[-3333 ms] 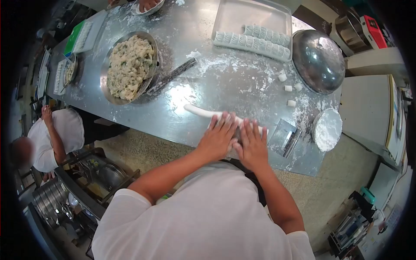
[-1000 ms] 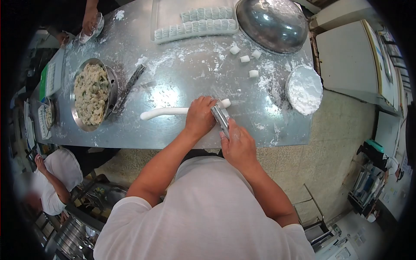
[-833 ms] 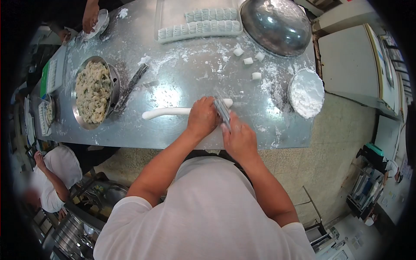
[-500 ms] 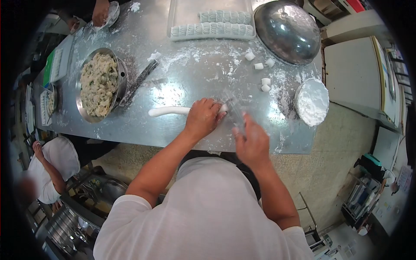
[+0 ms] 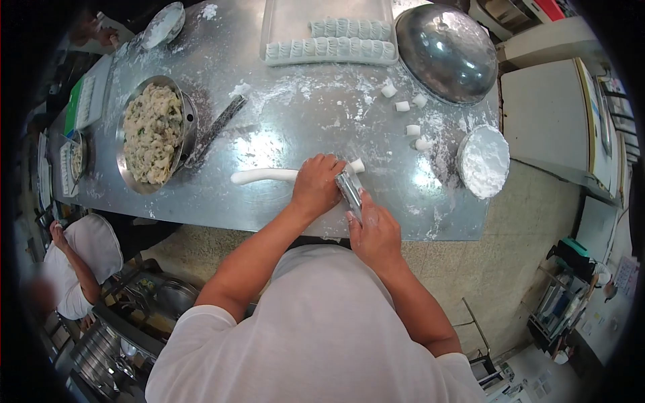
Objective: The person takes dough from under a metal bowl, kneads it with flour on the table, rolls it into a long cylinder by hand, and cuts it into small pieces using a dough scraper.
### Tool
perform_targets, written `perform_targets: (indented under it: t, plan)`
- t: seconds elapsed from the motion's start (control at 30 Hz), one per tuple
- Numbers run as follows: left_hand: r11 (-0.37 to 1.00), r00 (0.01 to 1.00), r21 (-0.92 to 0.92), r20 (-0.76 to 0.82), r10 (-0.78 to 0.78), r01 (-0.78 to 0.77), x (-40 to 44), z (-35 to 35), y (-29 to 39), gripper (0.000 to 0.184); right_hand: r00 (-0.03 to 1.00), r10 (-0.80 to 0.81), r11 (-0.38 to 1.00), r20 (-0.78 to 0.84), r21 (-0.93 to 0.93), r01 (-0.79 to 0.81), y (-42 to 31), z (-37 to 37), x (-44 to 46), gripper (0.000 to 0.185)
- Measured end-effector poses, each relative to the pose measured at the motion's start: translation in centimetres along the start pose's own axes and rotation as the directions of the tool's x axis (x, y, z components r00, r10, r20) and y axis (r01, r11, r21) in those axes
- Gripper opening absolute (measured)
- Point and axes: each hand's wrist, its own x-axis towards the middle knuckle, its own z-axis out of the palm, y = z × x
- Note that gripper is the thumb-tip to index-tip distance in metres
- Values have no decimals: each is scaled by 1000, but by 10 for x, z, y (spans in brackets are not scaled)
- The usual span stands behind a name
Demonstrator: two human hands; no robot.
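Observation:
A white dough rope (image 5: 265, 175) lies along the floured steel table, its rounded end pointing left. My left hand (image 5: 316, 183) is closed over the rope's right part and hides it there. In my right hand (image 5: 376, 232) is a metal dough scraper (image 5: 348, 189), its blade standing at the rope's right end against my left fingertips. Just right of the blade sits a short dough piece (image 5: 357, 165); whether it is fully separate I cannot tell. Several small cut dough pieces (image 5: 402, 106) are scattered farther off to the right.
A bowl of filling (image 5: 153, 134) stands left, beside a dark floury stick (image 5: 218, 127). At the back are a tray (image 5: 285, 23) of pleated dumplings and an upturned metal bowl (image 5: 447, 50). Flour fills a bowl (image 5: 484, 161) at right. Another person (image 5: 84, 248) is at lower left.
The scraper, blurred and farther right before, has come left and down against the rope's end. A dough piece now shows right of the blade. Another person's hand has left the far-left bowl.

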Motion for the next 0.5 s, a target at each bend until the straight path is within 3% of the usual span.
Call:
perform_targets:
  t: [0.13,0.2,0.27,0.33,0.5]
  plan:
    - [1000,999,-29,-34,-8,7,0,0,-2,36,999,28,999,-19,16,-28,6,10,17,53]
    - [1000,996,24,91,-16,14,1,-10,-1,31,999,41,999,-18,-28,-42,16,11,45,53]
    - [1000,998,20,63,-15,14,-3,-15,-1,29,999,46,997,-25,-68,-48,17,0,56,52]
    - [999,999,24,27,-28,27,-4,-19,-7,28,975,-40,996,-219,73,58,16,-14,59,51]
    - [999,999,39,47,-18,16,-10,-16,-12,35,999,-40,995,-31,91,43,-7,-9,15,53]
